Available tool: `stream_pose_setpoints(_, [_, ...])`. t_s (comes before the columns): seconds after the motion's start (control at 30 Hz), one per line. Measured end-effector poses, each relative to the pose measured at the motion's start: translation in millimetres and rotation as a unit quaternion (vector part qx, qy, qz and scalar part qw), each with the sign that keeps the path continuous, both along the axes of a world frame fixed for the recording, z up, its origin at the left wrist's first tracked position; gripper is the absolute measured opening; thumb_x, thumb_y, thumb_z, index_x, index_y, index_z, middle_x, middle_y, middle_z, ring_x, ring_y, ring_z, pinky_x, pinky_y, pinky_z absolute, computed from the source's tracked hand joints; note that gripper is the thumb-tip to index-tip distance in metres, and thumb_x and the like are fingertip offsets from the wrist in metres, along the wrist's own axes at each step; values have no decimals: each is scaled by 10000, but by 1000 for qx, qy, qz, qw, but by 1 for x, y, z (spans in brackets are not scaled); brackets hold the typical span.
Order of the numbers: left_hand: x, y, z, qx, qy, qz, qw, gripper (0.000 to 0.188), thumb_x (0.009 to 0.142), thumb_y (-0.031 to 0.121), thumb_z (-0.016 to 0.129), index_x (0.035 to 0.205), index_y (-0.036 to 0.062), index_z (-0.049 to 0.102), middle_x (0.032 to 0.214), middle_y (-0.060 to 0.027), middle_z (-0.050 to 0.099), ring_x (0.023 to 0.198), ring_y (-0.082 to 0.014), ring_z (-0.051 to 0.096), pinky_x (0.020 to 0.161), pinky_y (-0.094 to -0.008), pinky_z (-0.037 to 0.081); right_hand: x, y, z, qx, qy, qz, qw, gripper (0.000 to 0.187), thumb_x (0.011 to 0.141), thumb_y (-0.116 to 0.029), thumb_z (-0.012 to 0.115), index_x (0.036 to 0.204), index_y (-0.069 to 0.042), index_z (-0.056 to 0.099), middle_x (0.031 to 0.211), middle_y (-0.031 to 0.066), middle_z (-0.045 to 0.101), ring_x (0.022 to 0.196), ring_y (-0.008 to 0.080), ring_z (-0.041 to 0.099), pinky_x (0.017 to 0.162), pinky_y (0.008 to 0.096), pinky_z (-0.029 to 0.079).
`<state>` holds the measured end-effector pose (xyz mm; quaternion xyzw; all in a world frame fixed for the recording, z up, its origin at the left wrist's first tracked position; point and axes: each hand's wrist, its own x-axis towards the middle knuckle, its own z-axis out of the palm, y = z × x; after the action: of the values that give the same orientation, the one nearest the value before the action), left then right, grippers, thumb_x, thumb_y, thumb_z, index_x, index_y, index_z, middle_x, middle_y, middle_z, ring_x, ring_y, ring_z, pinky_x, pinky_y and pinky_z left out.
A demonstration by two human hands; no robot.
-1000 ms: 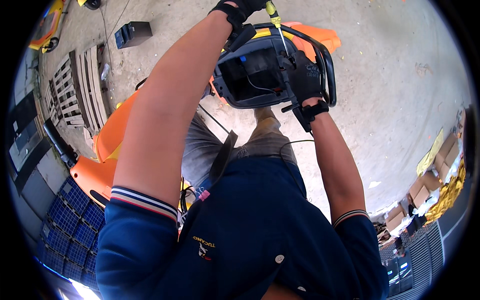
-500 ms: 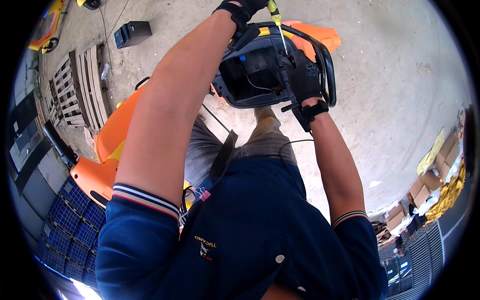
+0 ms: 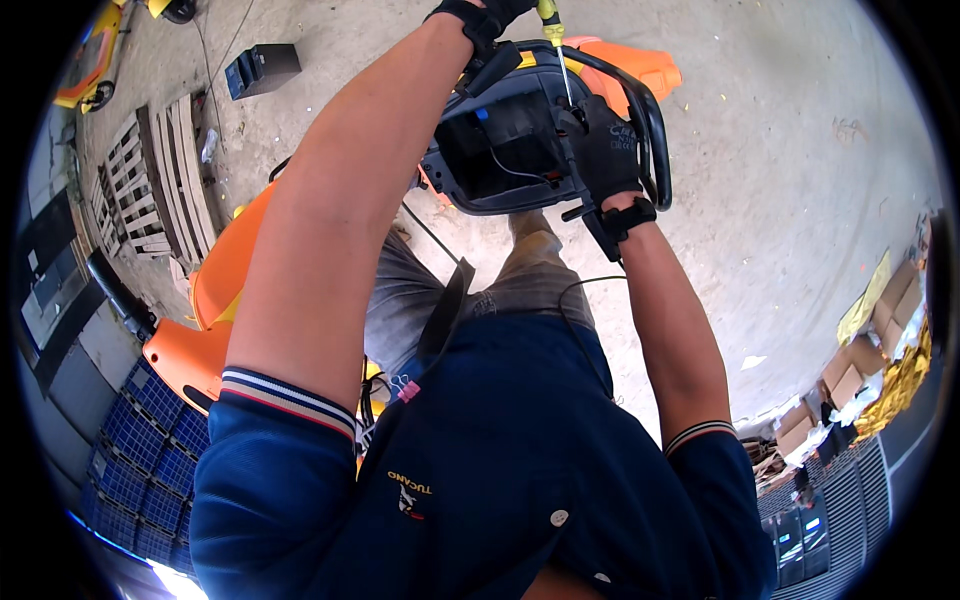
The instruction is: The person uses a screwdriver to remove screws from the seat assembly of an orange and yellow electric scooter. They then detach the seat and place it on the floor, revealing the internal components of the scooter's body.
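Observation:
A yellow-green screwdriver stands nearly upright at the top, its thin shaft pointing down at the rim of an open black compartment. Beside its handle is my left hand in a black glove, closed on it as far as I can see; the upper frame edge cuts off the fingers. My gloved right hand sits at the compartment's right rim, its fingers closed around the screwdriver's tip. What they pinch is hidden. The compartment belongs to an orange scooter and has a dark interior with a thin cable and a blue spot.
A black grab rail curves around my right hand, with an orange body panel beyond. Wooden pallets and a black box-shaped battery lie on the concrete at the left. Cardboard boxes are piled at the right.
The screwdriver and both hands keep almost the same place. Only a very slight shift of the whole view shows.

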<state>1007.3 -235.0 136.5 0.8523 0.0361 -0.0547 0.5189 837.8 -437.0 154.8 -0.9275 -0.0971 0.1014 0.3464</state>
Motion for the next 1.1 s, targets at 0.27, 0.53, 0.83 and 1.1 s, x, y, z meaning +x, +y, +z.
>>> stream_pose_setpoints(0.27, [0, -8, 17, -61, 31, -50, 996, 345, 837, 339, 674, 874, -2, 631, 721, -131, 639, 665, -220, 587, 617, -344, 462, 0, -3, -2, 11, -2, -4, 1000, 302, 893, -291, 606, 1037, -25, 604, 931, 187, 647, 852, 349, 632, 735, 406, 501])
stream_pose_setpoints(0.53, [3, -11, 12, -25, 47, -22, 998, 424, 819, 369, 686, 968, -24, 634, 840, -171, 666, 780, -253, 623, 699, -349, 486, 1, -2, 0, 14, -4, -8, 1000, 286, 884, -272, 618, 1014, -18, 606, 929, 193, 644, 855, 351, 630, 731, 408, 499])
stream_pose_setpoints(0.83, [12, -13, 1, 25, 11, -47, 999, 507, 815, 418, 671, 1023, -43, 629, 920, -209, 672, 855, -280, 642, 744, -357, 497, 1, -1, -2, 11, -7, -2, 1000, 286, 874, -277, 630, 972, -11, 593, 892, 192, 637, 828, 354, 626, 714, 412, 494])
stream_pose_setpoints(1.1, [9, -14, 8, -17, 68, -67, 995, 336, 848, 341, 664, 860, 7, 631, 732, -131, 630, 654, -192, 579, 587, -346, 461, 2, 1, -1, 18, -9, -7, 1000, 277, 865, -273, 638, 933, -11, 586, 881, 185, 637, 820, 353, 629, 710, 414, 493])
